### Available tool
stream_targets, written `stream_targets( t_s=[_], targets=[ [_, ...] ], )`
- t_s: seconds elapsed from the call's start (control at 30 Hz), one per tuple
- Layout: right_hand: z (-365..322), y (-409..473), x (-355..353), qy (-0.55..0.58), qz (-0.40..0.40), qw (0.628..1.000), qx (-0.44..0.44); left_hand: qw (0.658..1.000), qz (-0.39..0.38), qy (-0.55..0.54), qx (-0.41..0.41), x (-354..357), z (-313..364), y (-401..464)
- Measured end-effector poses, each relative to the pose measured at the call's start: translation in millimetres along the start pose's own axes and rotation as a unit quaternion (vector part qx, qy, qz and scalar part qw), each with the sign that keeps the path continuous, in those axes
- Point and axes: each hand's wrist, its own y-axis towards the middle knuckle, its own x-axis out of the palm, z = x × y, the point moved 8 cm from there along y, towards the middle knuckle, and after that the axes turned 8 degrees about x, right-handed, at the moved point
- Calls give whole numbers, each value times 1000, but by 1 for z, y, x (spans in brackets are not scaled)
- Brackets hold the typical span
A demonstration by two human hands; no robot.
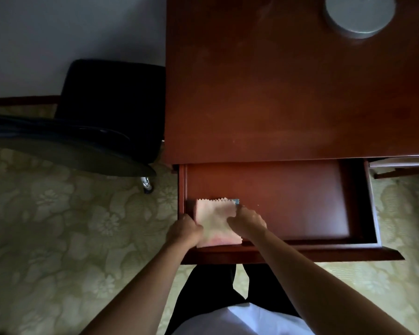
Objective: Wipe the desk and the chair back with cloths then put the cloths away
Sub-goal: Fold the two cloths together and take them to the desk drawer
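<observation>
A folded pink cloth with zigzag edges lies in the front left corner of the open drawer. A blue edge of a second cloth peeks out at its far right corner. My left hand grips the pink cloth's left edge. My right hand pinches its right side, fingers closed on the fabric. The reddish wooden desk stretches above the drawer. The dark chair back stands to the left of the desk.
A round grey disc-shaped object sits at the desk's far right. A dark box-shaped object stands by the wall beside the desk. A chair caster rests on the patterned green carpet.
</observation>
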Motion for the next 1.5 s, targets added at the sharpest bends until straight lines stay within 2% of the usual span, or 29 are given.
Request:
stream_targets(
  t_s=[0.1, 0.17, 0.3, 0.5, 0.63, 0.87, 1.0, 1.1, 1.17, 1.2, 1.23, 1.27, 1.3, 1.33, 1.37, 1.43, 1.5],
  targets=[
    [-3, -10, -2, -127, 52, 991, 1, 989, 28, 128, 62, -1, 8, -8],
    [-4, -15, 2, -200, 55, 978, -31, 980, 11, 148, 134, 7, 19, -11],
    [2, -19, 30, -274, -49, 956, -89, 951, -86, 133, 265, 33, 33, -23],
    [4, -25, 36, -309, -168, 924, -148, 906, -174, 152, 356, 34, 57, -29],
    [7, -32, 32, -382, -97, 897, -198, 897, -165, 195, 360, 35, 60, -25],
    [-13, -37, 18, -387, -38, 893, -225, 874, -108, 291, 374, 15, 85, -24],
    [-39, -31, -26, -352, 95, 905, -220, 884, -41, 287, 367, -12, 90, -14],
    [-44, -34, -66, -275, 204, 924, -168, 904, 41, 277, 323, -30, 95, -9],
    [-31, -29, -85, -203, 227, 948, -97, 949, 66, 189, 242, -38, 93, 0],
    [-18, -21, -90, -127, 191, 972, -45, 972, 61, 105, 201, -40, 89, 7],
    [-7, -12, -90, 4, 119, 993, -1, 986, 40, -14, 160, -41, 87, 16],
    [0, -3, -84, 178, 23, 983, 30, 979, 9, -163, 121, -39, 88, 22],
    [-2, 3, -77, 358, -69, 930, 48, 946, -33, -314, 77, -36, 94, 22],
    [-7, 6, -75, 490, -129, 860, 56, 897, -71, -436, 37, -33, 103, 20],
    [-11, 9, -73, 574, -160, 801, 60, 849, -94, -520, 9, -32, 112, 17],
    [-21, 14, -76, 657, -192, 727, 58, 765, -110, -634, -30, -37, 128, 14],
    [-32, 20, -85, 695, -205, 687, 50, 705, -117, -698, -46, -45, 138, 18]
  ],
)
